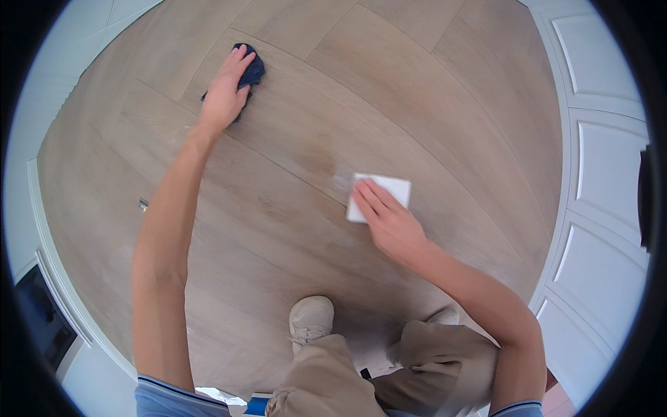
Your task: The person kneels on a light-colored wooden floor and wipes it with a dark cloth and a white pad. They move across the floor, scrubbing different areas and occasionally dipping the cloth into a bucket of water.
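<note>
My left hand (225, 94) lies with fingers spread on a dark blue cloth (252, 70), which rests crumpled on the wood-look floor (417, 140) at the upper left. Nearer the middle, my right hand (388, 216) presses its fingers on a white square pad (393, 192) that lies flat on the floor. A small whitish blur (342, 181) shows just left of the pad; what it is cannot be told. Brownish marks (315, 154) show on the boards between the two hands.
White panelled fronts (607, 161) run along the right edge. White skirting (57, 250) and a dark glossy panel (46, 318) are at the left. A small metallic item (143, 204) lies beside my left forearm. My shoe (311, 319) stands on the floor below.
</note>
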Motion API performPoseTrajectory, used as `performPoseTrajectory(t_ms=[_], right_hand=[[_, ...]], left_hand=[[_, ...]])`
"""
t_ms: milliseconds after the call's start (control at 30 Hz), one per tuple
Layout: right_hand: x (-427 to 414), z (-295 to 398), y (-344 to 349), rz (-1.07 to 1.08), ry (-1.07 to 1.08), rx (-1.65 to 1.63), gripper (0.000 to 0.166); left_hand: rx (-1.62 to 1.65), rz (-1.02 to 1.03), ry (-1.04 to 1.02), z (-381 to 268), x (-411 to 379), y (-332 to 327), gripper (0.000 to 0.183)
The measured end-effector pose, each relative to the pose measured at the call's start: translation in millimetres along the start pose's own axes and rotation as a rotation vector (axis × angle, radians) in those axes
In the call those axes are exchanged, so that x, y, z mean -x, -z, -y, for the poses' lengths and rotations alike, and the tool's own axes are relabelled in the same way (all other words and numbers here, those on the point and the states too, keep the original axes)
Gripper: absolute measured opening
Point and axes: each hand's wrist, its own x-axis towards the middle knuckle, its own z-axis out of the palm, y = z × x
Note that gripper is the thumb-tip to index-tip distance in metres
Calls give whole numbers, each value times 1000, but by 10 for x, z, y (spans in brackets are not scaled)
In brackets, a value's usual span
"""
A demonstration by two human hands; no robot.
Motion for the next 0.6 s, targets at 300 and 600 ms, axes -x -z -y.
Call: performPoseTrajectory(t_ms=[300, 600], right_hand=[[140, -7, -27, -11, -60, 18, 56], [-769, -45, -177, -64, -161, -169, 68]], left_hand=[[-16, 2, -3, -34, 13, -37, 71], [0, -3, 17, 9, 19, -79, 71]])
